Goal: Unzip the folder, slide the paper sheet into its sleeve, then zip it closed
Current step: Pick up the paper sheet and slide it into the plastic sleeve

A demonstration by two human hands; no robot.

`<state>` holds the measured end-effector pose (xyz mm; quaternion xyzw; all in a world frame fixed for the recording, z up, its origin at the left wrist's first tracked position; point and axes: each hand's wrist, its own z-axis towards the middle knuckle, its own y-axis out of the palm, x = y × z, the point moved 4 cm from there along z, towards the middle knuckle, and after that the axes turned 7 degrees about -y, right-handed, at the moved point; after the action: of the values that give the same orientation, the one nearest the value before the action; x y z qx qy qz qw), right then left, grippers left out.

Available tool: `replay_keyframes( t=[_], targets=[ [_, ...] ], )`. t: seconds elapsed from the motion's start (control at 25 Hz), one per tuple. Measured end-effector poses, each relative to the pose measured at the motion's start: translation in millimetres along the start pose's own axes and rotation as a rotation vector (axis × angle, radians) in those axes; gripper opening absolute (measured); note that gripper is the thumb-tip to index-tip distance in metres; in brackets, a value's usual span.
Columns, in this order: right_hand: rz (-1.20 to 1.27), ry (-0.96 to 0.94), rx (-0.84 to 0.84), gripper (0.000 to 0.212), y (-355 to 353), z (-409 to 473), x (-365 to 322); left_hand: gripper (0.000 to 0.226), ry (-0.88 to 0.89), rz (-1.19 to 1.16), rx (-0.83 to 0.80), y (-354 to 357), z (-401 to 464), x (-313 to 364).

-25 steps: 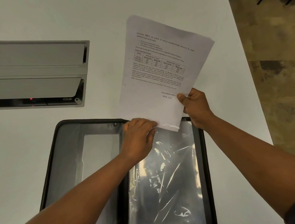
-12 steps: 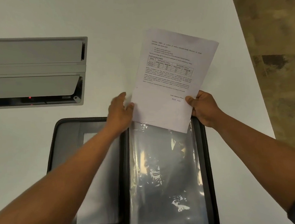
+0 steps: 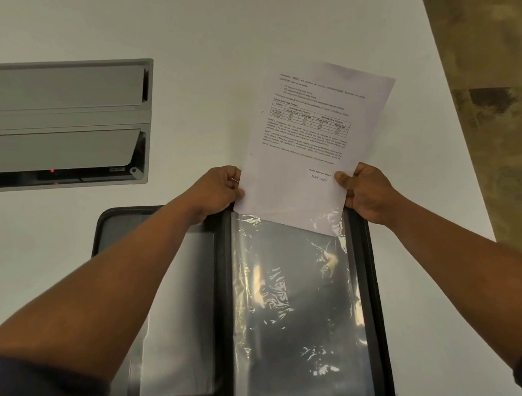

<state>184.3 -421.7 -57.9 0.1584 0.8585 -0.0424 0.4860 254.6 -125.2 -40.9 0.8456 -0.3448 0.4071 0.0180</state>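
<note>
A single head-worn wide-angle camera looks forward and steeply down, close over a white table [image 3: 238, 26]. Both forearms reach in from the bottom edge, and a strip of floor [image 3: 504, 113] shows at right.

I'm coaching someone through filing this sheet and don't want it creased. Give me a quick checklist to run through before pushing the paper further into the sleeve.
1. Folder unzipped and lying open on the table: ok.
2. Left hand grips the paper sheet at its left edge: ok.
3. Right hand grips its right edge: ok.
4. Sheet's bottom corner inside the plastic sleeve mouth: ok.
5. Sheet square with the sleeve: not ok, it is tilted.
6. Sleeve flat inside: not ok, wrinkled.
</note>
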Motion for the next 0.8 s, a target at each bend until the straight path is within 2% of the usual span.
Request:
replay_keyframes(
  t=[0.28, 0.68, 0.8],
  targets=[
    [0.004, 0.026, -0.021, 0.026, -3, 5, 4, 0.026, 0.026, -0.115, -0.076, 4, 5, -4],
    [-0.034, 0.005, -0.044, 0.023, -3, 5, 5, 0.027, 0.117, -0.073, 0.019, 4, 0, -19],
    [-0.053, -0.003, -0.063, 0.024, -2, 5, 3, 0.032, 0.103, -0.033, -0.031, 2, 1, -17]
  ],
)
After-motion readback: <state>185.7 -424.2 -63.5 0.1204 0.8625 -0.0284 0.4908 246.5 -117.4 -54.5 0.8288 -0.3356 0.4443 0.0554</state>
